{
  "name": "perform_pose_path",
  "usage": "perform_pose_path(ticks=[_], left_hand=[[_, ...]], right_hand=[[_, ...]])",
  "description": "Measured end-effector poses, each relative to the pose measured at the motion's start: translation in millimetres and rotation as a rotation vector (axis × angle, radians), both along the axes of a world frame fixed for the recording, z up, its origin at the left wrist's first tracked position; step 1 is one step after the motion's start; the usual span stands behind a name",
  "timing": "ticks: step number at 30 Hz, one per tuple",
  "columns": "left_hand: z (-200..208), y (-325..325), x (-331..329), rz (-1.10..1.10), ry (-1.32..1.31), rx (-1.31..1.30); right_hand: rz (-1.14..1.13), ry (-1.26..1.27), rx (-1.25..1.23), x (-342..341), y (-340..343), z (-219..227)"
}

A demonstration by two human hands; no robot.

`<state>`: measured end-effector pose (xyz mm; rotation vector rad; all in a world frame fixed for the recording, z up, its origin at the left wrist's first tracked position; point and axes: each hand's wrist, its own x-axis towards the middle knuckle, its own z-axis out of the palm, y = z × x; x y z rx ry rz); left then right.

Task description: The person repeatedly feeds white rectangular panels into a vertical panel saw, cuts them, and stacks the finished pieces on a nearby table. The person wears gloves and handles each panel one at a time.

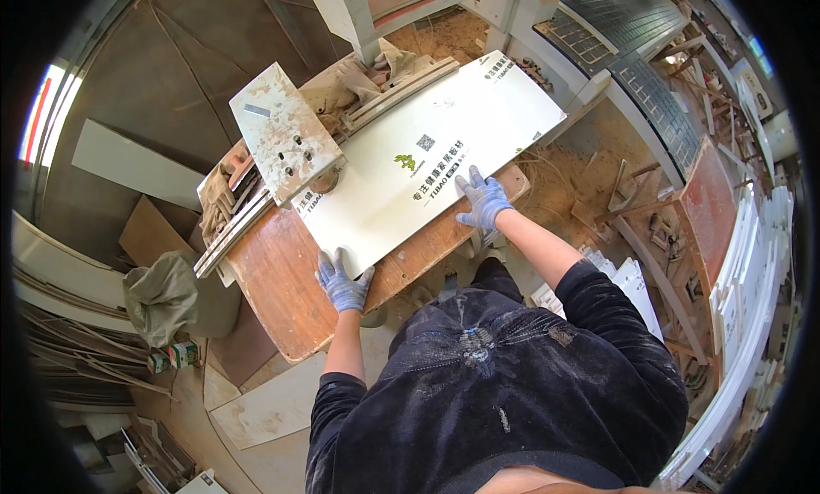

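Note:
A long white board (465, 127) with printed markings lies slantwise across a worn wooden worktable (282, 289). Both hands wear blue-grey work gloves. My left hand (343, 282) is at the board's near left corner, fingers stretched and thumb apart. Along the near long edge, my right hand (484, 202) touches the board with spread fingers, the thumb off to one side. A dusty box-shaped machine head (286, 135) overhangs the board's left part and hides some of it. Long wooden strips (401, 93) run along the board's far side.
Used gloves (219, 195) lie left of the machine head. A cloth-draped bin (162, 298) stands at the left. Stacked white panels (752, 272) and a reddish board (709, 208) stand at the right. Sawdust and scraps cover the floor beyond the table.

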<state>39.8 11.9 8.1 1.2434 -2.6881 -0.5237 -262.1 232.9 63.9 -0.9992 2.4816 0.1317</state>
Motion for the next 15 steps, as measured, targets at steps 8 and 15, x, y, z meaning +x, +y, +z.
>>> perform_pose_path(ticks=[8, 15], left_hand=[[-4.8, -1.4, 0.6, -0.001, 0.005, -0.001], [-5.0, -2.8, 0.0, 0.002, 0.012, 0.010]], right_hand=[[-0.004, -0.010, 0.022, 0.9, -1.7, -0.4], [-0.006, -0.009, 0.032, 2.5, -5.1, 5.6]])
